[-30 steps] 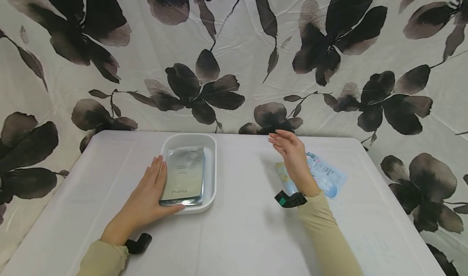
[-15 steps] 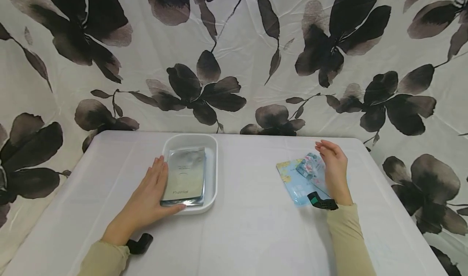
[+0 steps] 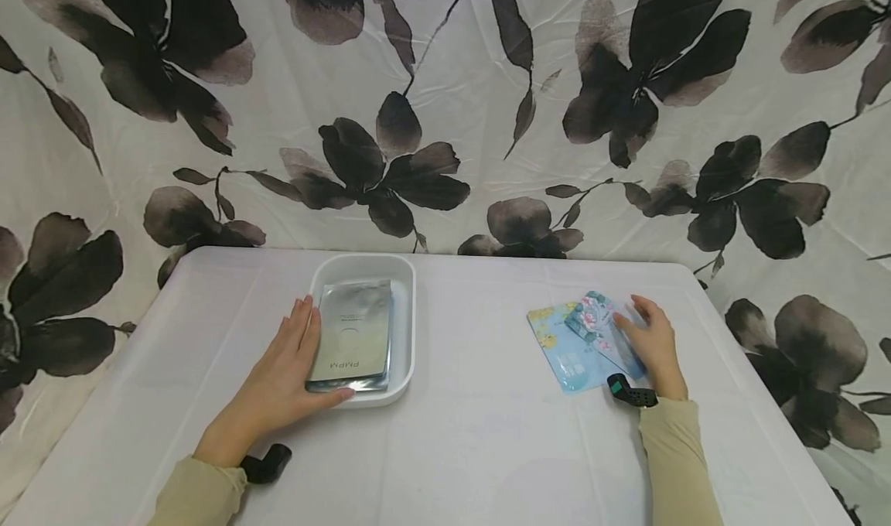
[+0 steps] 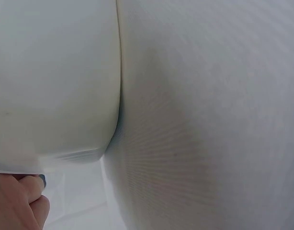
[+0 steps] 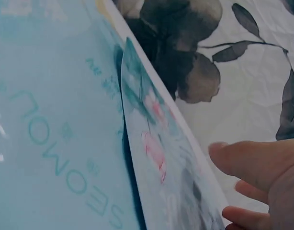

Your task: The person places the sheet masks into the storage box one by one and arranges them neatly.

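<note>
My left hand (image 3: 271,375) lies along the left side of a white plastic tray (image 3: 410,317), its fingers straight and its thumb at the front rim. Inside the tray is a silvery green sachet (image 3: 351,333) marked PMPM, stacked over another. The left wrist view shows the tray's outer wall (image 4: 56,81) up close. On the right, a flat floral sachet (image 3: 596,321) with pink blooms overlaps a light blue sachet (image 3: 565,352) with yellow flowers. My right hand (image 3: 656,348) hovers at the floral sachet's right edge, thumb and fingers spread apart. In the right wrist view its thumb (image 5: 233,155) stands off from the sachet edge.
A white cloth covers the table (image 3: 473,418). Behind it hangs a pale curtain (image 3: 487,108) printed with dark flowers. A black wrist camera (image 3: 629,392) sits on the right wrist, and another wrist camera (image 3: 266,464) is on the left.
My right hand has moved right, from above the sachets to the floral one's right edge, and has come lower with fingers parting. The left hand and tray have stayed put.
</note>
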A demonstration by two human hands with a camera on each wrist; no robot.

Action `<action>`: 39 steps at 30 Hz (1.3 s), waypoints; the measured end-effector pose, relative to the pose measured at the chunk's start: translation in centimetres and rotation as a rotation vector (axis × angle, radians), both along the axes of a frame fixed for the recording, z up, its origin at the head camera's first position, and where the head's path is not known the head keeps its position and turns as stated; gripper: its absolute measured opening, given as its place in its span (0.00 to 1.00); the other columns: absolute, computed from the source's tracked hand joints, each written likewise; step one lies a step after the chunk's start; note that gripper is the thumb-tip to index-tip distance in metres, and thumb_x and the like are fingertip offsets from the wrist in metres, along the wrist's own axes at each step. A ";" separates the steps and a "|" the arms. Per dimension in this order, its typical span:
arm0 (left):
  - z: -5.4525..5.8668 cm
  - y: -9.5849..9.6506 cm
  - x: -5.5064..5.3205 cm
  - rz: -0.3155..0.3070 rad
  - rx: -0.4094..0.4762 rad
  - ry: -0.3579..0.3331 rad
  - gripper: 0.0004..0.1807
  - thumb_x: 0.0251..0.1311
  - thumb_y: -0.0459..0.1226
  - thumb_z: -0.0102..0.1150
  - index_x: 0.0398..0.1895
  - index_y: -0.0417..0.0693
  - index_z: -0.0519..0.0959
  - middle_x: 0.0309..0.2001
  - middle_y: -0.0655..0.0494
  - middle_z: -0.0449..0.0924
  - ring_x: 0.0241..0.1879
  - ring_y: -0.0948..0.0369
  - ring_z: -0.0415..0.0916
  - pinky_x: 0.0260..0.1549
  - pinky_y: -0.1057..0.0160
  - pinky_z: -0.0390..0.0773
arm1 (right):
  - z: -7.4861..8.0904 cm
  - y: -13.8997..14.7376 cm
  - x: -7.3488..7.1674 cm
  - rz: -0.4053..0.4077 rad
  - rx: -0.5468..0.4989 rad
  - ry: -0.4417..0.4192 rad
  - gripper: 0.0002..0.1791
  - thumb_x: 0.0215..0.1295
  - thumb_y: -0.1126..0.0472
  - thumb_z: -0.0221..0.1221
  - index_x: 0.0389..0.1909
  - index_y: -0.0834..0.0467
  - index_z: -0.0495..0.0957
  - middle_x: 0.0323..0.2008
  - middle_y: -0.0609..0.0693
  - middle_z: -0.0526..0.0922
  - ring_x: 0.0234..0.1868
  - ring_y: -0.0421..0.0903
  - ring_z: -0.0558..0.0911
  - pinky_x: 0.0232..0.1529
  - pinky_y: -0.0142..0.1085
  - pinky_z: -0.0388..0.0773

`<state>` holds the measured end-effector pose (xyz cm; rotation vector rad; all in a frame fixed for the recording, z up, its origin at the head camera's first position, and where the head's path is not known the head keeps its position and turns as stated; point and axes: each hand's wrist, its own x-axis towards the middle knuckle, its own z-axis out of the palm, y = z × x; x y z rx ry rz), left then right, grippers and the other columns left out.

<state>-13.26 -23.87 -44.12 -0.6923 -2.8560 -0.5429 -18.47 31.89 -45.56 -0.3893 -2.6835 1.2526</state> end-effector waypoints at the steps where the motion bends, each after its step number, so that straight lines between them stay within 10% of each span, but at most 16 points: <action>1: 0.0 0.0 0.0 0.000 0.000 0.000 0.69 0.50 0.67 0.65 0.76 0.26 0.41 0.78 0.34 0.32 0.78 0.45 0.28 0.74 0.58 0.30 | -0.2 0.2 -0.1 0.014 0.047 -0.024 0.36 0.70 0.57 0.58 0.73 0.69 0.57 0.71 0.71 0.58 0.72 0.68 0.56 0.71 0.60 0.54; 22: -0.2 0.2 -0.2 0.000 -0.006 0.009 0.69 0.50 0.66 0.65 0.76 0.26 0.41 0.78 0.35 0.31 0.78 0.45 0.28 0.74 0.59 0.29 | -0.9 0.3 -0.3 -0.047 0.254 -0.039 0.38 0.59 0.46 0.69 0.60 0.69 0.71 0.54 0.72 0.69 0.58 0.71 0.62 0.54 0.66 0.53; 39: 0.1 -0.3 -1.2 -0.005 -0.004 -0.008 0.69 0.49 0.67 0.65 0.76 0.27 0.41 0.78 0.35 0.31 0.77 0.44 0.28 0.75 0.57 0.31 | 0.3 -0.2 -0.1 -0.033 0.010 -0.086 0.34 0.64 0.58 0.66 0.68 0.64 0.66 0.58 0.69 0.74 0.52 0.59 0.75 0.52 0.51 0.74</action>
